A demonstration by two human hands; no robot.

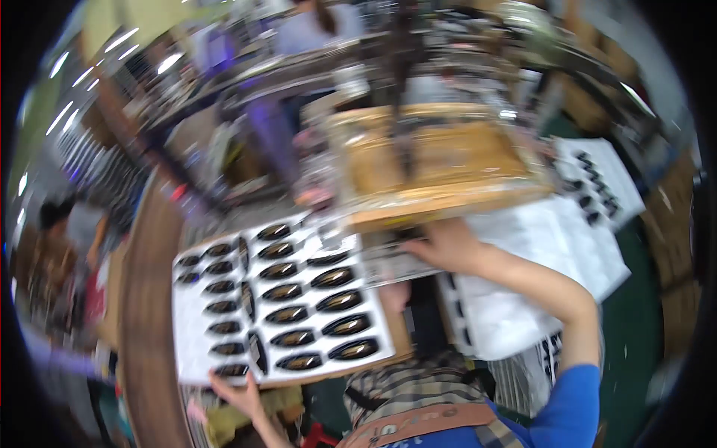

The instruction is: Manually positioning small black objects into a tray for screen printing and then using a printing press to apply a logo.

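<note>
A white sheet [216,351] carries rows of glossy black, pointed oval pieces [287,314] with gold-coloured middles. At its near left corner is my left hand [240,397], thumb and fingers apart, the fingertips at the sheet's edge beside a black oval piece [231,370]. My right hand [452,248] reaches in under the near edge of a wooden frame [448,201] with a clear, shiny cover. Motion blur and the frame hide part of its fingers, so what they touch cannot be told. A clear plate [396,272] lies just left of that hand.
White sheets [523,254] are stacked to the right. Beyond them lies another white sheet [627,190] with small black pieces. A brown wooden edge [146,299] runs along the left. Blurred shelving and a person [317,30] are at the back; another person [71,239] is at far left.
</note>
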